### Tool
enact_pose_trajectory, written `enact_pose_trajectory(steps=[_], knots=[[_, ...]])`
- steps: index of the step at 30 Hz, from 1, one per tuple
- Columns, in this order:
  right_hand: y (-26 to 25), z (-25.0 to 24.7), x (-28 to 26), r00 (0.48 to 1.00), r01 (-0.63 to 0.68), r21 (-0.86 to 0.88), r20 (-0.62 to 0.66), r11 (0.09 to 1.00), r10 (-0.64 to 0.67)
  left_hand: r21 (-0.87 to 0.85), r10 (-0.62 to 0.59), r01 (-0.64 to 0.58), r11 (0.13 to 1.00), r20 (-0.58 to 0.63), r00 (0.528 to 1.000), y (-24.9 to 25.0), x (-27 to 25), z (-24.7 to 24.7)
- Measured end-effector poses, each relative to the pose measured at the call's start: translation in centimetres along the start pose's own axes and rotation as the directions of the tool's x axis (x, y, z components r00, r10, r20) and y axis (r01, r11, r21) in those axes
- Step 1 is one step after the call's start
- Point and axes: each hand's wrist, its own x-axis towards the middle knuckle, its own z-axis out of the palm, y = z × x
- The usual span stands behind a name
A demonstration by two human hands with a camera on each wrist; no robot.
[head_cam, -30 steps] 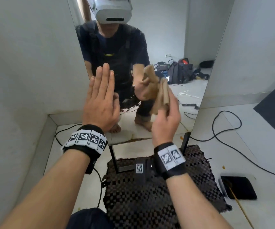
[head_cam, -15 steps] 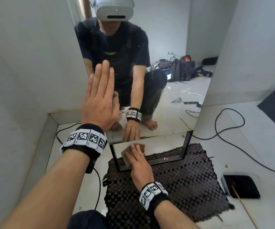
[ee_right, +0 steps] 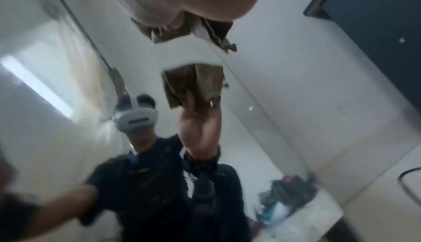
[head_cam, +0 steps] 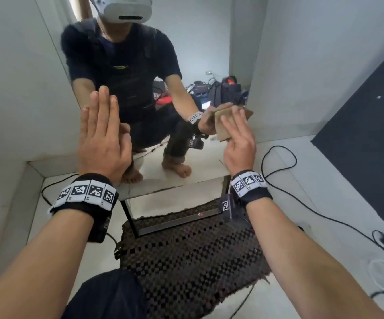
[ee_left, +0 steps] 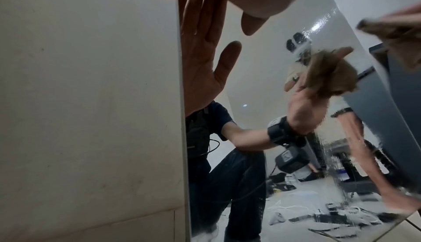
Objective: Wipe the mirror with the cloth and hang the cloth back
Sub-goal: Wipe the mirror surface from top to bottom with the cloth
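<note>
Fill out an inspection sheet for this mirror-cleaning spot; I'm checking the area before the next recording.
Surface: mirror leans against a white wall on a black frame; glass near the bottom edge looks streaked.
Job's things: brown cloth pressed on the glass near the mirror's right edge.
Clutter: dark woven mat under the frame; bags show only as a reflection.
Grips: left hand flat on the glass, fingers straight; right hand presses the cloth with straight fingers.
Cables: black cable loops over the floor on the right; another on the left.
Surroundings: white walls, pale floor, dark panel on the right.
</note>
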Motion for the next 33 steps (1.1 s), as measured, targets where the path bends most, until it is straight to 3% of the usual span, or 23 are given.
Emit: enact_pose_trajectory(steps=[3, 5, 9, 11, 13, 14, 17, 19, 21, 24, 26, 28, 30, 32, 33], knots=[[2.5, 0.9, -4.4, 0.982, -0.032, -0.012, 0.188, 0.999, 0.033, -0.005, -0.003, 0.003, 1.000, 0.000, 1.000, 0.1, 0.1, 0.1], [4.0, 0.9, -9.3, 0.937, -0.115, -0.062, 0.326, 0.991, 0.129, -0.001, -0.006, 0.006, 1.000, -0.020, 1.000, 0.2, 0.1, 0.3], [6.3, 0.5, -16.3, 0.735, -0.273, -0.171, 0.598, 0.947, 0.320, 0.001, 0.003, -0.003, 1.000, -0.023, 1.000, 0.0, 0.0, 0.3], [5.8, 0.2, -17.1, 0.734, -0.378, -0.167, 0.545, 0.911, 0.405, 0.007, 0.013, -0.013, 1.000, -0.023, 1.000, -0.2, 0.0, 0.3], [4.2, -0.1, -16.3, 0.775, -0.551, -0.054, 0.337, 0.833, 0.535, 0.000, 0.015, -0.015, 1.000, -0.007, 1.000, -0.1, 0.1, 0.2], [3.3, -0.2, -15.4, 0.769, -0.626, 0.054, 0.212, 0.778, 0.603, 0.001, 0.012, -0.012, 1.000, 0.001, 1.000, -0.1, 0.1, 0.2], [1.6, 0.5, -11.9, 0.654, -0.710, 0.294, -0.059, 0.640, 0.754, 0.004, 0.008, -0.008, 1.000, 0.002, 1.000, 0.0, 0.0, 0.2], [0.4, 2.0, -10.2, 0.580, -0.735, 0.386, -0.069, 0.558, 0.811, 0.005, 0.008, -0.008, 1.000, -0.005, 1.000, -0.1, 0.0, 0.1], [-2.0, 3.9, -10.2, 0.537, -0.775, 0.415, 0.034, 0.476, 0.843, 0.008, 0.010, -0.010, 1.000, -0.006, 1.000, -0.1, 0.0, 0.2], [-7.5, 7.2, -13.0, 0.548, -0.810, 0.373, 0.207, 0.453, 0.810, -0.003, 0.005, -0.005, 1.000, 0.005, 1.000, -0.1, 0.1, 0.1], [-10.9, 9.5, -15.2, 0.583, -0.808, 0.328, 0.329, 0.489, 0.743, -0.007, 0.011, -0.011, 1.000, 0.015, 1.000, -0.4, 0.1, 0.1], [-13.3, 11.0, -16.4, 0.592, -0.790, 0.241, 0.541, 0.564, 0.598, -0.014, 0.020, -0.020, 1.000, 0.034, 0.999, -0.7, 0.1, -0.1], [-14.7, 11.2, -16.4, 0.539, -0.741, 0.214, 0.754, 0.636, 0.374, -0.021, 0.027, -0.026, 0.999, 0.064, 0.998, -0.8, 0.0, -0.5], [-15.3, 10.9, -15.3, 0.486, -0.706, 0.219, 0.841, 0.674, 0.236, -0.032, 0.036, -0.033, 0.999, 0.085, 0.996, -0.8, -0.1, -1.1], [-15.0, 10.6, -14.7, 0.493, -0.700, 0.243, 0.845, 0.671, 0.208, -0.042, 0.041, -0.037, 0.998, 0.089, 0.995, -0.7, -0.1, -1.2]])
